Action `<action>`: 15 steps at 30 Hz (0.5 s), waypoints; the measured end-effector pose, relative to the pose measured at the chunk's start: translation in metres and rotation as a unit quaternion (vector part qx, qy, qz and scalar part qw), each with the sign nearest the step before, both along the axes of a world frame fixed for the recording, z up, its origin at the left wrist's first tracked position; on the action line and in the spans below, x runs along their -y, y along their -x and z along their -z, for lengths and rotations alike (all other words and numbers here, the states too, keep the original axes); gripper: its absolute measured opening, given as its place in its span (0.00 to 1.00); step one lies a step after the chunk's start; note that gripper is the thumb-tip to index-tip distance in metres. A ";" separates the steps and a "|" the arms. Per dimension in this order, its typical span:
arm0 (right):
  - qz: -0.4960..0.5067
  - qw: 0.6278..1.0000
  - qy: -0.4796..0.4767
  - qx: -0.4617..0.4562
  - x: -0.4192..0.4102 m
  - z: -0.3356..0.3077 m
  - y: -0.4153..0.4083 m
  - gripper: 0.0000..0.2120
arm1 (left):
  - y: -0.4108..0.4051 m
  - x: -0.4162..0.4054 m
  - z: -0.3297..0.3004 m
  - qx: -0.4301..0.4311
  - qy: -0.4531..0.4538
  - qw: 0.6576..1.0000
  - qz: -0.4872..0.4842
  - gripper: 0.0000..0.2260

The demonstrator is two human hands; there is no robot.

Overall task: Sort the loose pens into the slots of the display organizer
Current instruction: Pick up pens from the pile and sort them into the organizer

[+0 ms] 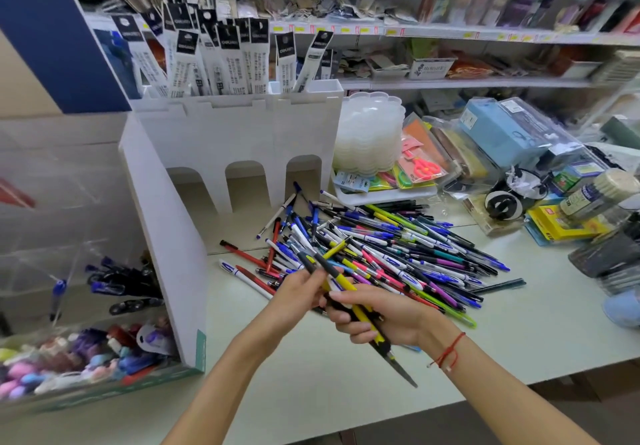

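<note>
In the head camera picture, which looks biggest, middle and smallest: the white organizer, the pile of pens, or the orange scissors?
1. White organizer
2. Pile of pens, which spreads nearly as wide, so it is a close second
3. Orange scissors, far smaller, though they also lie further back

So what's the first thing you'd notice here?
The big colourful heap of loose pens spread across the table's middle. In front of it, the right hand grips a bundle of yellow-and-black pens while the left hand pinches one. Behind stands the white display organizer with three arched slots.
</note>
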State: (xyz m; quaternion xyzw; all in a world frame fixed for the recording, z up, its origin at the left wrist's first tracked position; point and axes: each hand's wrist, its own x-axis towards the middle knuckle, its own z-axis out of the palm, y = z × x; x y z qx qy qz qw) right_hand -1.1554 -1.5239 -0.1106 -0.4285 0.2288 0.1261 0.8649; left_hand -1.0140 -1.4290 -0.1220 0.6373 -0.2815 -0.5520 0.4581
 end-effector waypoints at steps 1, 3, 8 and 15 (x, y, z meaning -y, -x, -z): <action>-0.003 1.000 -0.006 0.001 -0.001 -0.002 0.001 0.09 | 0.001 -0.004 -0.005 0.035 0.016 0.999 -0.002 0.18; -0.018 1.000 0.001 0.000 -0.005 -0.010 0.001 0.12 | 0.000 -0.014 -0.013 0.074 0.049 0.996 -0.005 0.19; -0.041 0.996 0.077 -0.013 -0.028 -0.039 -0.016 0.17 | -0.009 -0.045 -0.045 0.058 0.100 0.990 -0.080 0.21; -0.051 0.969 0.240 -0.015 -0.093 -0.078 -0.062 0.14 | -0.062 -0.120 -0.072 -0.004 0.154 0.952 -0.264 0.12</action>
